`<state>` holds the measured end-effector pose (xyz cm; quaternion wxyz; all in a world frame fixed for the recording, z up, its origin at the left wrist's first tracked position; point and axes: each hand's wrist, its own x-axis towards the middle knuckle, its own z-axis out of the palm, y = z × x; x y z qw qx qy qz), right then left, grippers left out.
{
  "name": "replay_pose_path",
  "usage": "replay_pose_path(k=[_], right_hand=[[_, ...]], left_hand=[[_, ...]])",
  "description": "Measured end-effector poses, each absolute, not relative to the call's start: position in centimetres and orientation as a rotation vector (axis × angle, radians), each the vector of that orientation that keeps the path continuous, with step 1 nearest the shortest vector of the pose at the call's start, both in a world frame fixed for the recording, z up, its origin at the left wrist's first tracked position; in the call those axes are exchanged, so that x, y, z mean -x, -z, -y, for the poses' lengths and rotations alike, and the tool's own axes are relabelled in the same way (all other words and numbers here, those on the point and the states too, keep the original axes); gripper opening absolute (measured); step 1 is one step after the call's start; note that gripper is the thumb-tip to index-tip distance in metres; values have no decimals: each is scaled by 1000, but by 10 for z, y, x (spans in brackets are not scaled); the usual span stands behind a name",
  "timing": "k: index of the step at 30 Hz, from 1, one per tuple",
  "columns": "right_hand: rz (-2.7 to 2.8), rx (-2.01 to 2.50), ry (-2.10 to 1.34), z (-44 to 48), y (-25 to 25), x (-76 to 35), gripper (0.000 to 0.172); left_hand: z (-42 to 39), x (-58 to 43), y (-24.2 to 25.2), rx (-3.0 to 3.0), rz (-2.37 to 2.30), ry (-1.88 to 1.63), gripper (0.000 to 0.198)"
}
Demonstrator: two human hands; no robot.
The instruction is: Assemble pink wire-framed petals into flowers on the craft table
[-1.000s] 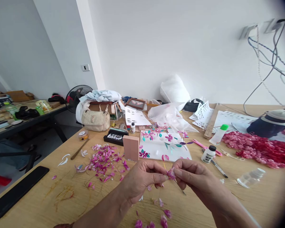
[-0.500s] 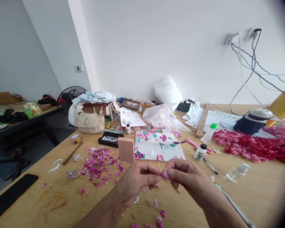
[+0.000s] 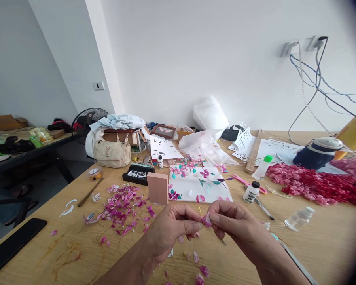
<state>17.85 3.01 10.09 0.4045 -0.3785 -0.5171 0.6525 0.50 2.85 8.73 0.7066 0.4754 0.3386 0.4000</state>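
Observation:
Between my hands, just above the table, is a small pink fabric flower (image 3: 206, 219). My left hand (image 3: 180, 223) is closed, thumb and forefinger pinching the flower's left edge. My right hand (image 3: 230, 219) is closed too, gripping its right side, and the fingertips hide part of it. Loose pink petals (image 3: 204, 271) lie on the table below my hands. A heap of magenta petals and wired flowers (image 3: 123, 206) spreads to the left. Behind my hands lies a white sheet with pink flowers and teal leaves (image 3: 184, 186).
A wooden block (image 3: 158, 188) stands beyond my left hand. To the right are a black-capped bottle (image 3: 251, 193), pink scissors (image 3: 262, 190), a clear bottle (image 3: 299, 219), metal tweezers (image 3: 298, 263) and red-pink flower strands (image 3: 308, 184). A black phone (image 3: 16, 245) lies at the left edge.
Both hands keep their pinch on the pink flower, which has turned slightly between the fingertips. The view has shifted a little; nothing else has visibly moved.

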Motion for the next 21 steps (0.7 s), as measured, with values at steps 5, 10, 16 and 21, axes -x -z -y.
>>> replay_pose_path(k=[5,10,16,21], right_hand=[[1300,942,-1655,-30,-102,-178,24],[1317,969,-1632,-30,-103,-177,26],[1311,980,-1655,-29,-105,-177,25],[1310,985,-1652,-28,-107,-176,27]], left_hand=[[-29,-6,-88,-1063,-766,-890,11],[-28,-6,-91,-1031,-734,-900,9],[-28,-6,-90,-998,-738,-896,9],[-28,-7,-88,-998,-755,-895,11]])
